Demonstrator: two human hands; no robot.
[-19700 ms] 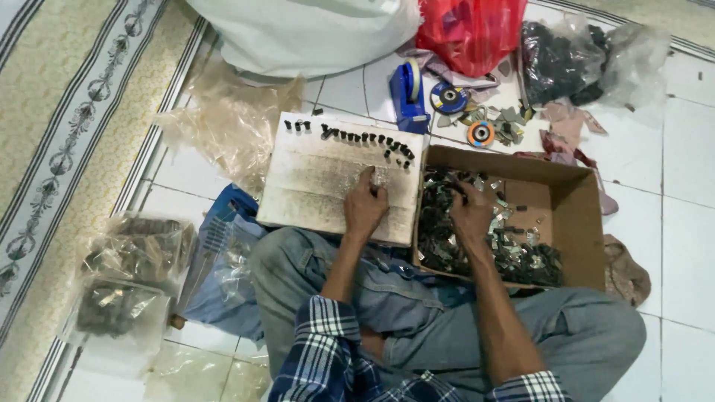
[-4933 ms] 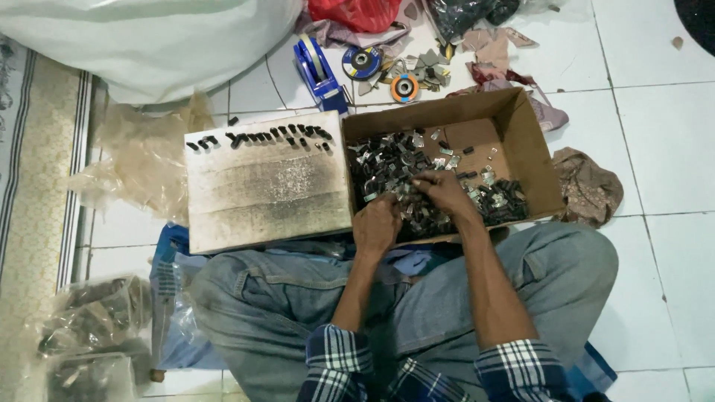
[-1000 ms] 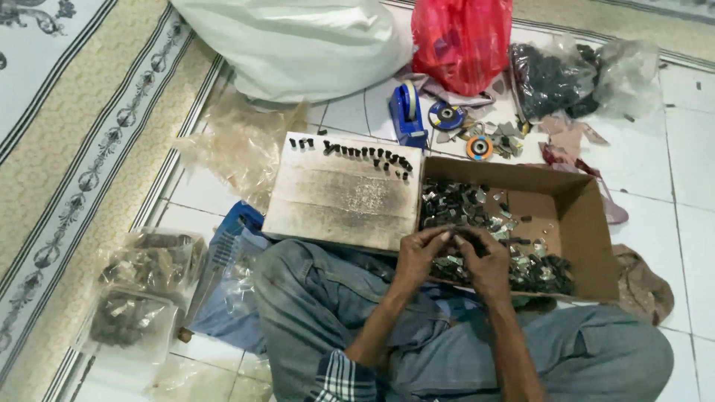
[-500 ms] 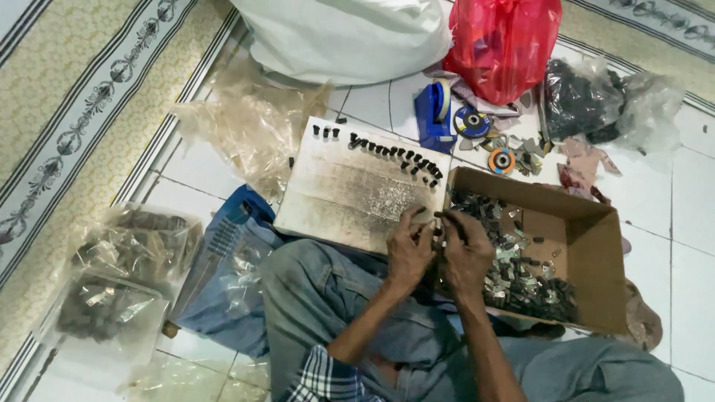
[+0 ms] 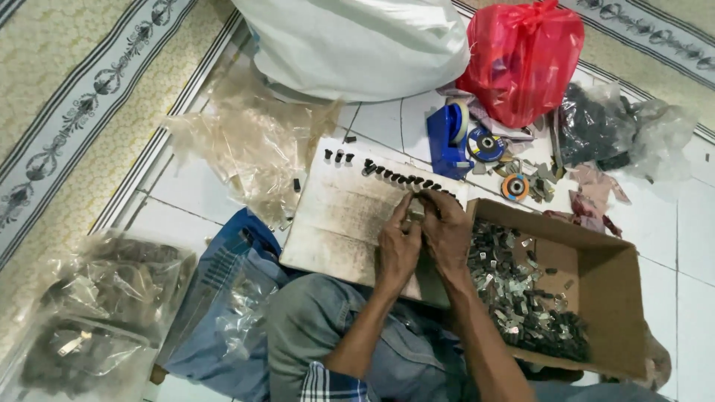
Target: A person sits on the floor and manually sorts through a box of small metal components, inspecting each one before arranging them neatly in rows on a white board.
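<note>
One white sack (image 5: 357, 45), smooth. One red plastic bag (image 5: 521, 59), glossy. One brown cardboard box (image 5: 603, 275) heaped with small metal pieces (image 5: 521, 298). One pale flat board (image 5: 350, 216); row of dark pieces (image 5: 395, 177) along its far edge. Left hand (image 5: 397, 249) and right hand (image 5: 447, 232), fingers pinched together on one small grey part (image 5: 415, 211) over the board.

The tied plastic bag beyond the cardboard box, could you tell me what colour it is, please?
Red; the plastic bag shows in the head view.

Both hands, left (image 5: 397, 249) and right (image 5: 447, 231), now off the box (image 5: 596, 298), over the board (image 5: 335, 223).
</note>
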